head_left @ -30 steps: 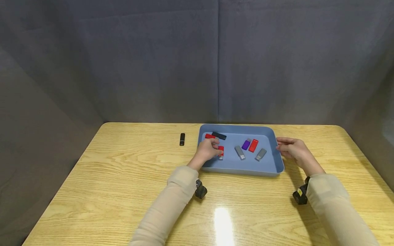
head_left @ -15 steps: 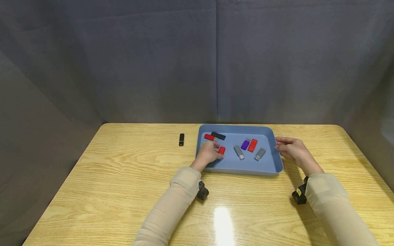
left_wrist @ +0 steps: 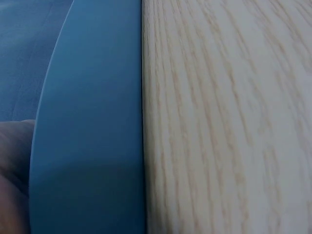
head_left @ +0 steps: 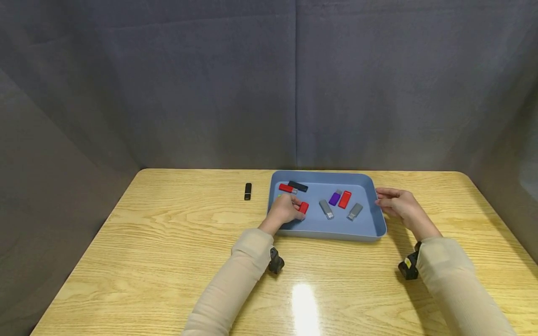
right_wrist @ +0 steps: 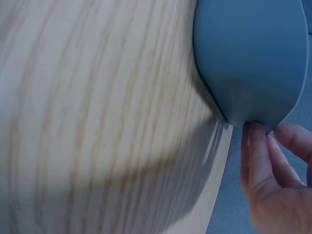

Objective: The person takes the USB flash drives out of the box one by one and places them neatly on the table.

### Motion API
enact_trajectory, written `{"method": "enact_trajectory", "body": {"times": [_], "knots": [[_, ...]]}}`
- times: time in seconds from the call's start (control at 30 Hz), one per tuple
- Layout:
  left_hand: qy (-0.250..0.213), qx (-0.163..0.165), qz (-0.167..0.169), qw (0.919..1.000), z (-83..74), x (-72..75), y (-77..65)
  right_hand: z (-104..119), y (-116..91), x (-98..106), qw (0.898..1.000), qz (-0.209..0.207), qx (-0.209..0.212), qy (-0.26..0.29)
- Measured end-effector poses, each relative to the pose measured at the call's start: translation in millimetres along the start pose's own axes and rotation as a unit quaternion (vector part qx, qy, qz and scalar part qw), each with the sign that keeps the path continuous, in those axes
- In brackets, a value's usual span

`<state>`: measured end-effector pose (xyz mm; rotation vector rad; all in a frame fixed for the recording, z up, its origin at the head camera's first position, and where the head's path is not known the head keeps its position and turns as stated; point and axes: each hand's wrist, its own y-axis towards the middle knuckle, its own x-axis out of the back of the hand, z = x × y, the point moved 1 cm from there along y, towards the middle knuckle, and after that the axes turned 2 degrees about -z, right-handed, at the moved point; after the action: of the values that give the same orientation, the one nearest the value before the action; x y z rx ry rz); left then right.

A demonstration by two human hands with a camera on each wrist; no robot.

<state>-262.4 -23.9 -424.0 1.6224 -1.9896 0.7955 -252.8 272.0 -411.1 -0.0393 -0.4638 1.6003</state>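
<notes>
Currently, the left hand [head_left: 283, 209] pinches a red USB stick [head_left: 304, 207] at 9 o'clock from the blue tray's [head_left: 332, 235] centre. The right hand [head_left: 402, 206], fingers nearly straight, touches the 3 o'clock wall. Brace lightly there; pinch squarely and clear the grey stick [head_left: 326, 209] at 3 o'clock.

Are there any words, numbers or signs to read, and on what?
None I can read.
Blue tray: no writing shows.
Sticks inside it: too small to tell.
Black stick on the table: too small to tell.
Yellow patch on the right wrist device: too small to tell.
</notes>
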Motion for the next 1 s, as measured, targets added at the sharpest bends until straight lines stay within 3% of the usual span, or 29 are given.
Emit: {"method": "enact_trajectory", "body": {"times": [0.57, 0.73, 1.0], "knots": [[-0.095, 0.006, 0.028, 0.9951, 2.2, 2.0, -0.2, 0.6, -0.1, 2.0, 1.000, 0.010, -0.002, -0.028], [-0.130, -0.010, 0.017, 0.9913, -0.2, 10.8, -3.8, -2.4, 2.5, 4.1, 0.999, 0.015, 0.005, -0.032], [-0.214, -0.022, -0.020, 0.9764, 0.1, 29.8, -9.0, -2.8, 2.5, 3.3, 0.999, 0.008, 0.016, -0.043]]}}
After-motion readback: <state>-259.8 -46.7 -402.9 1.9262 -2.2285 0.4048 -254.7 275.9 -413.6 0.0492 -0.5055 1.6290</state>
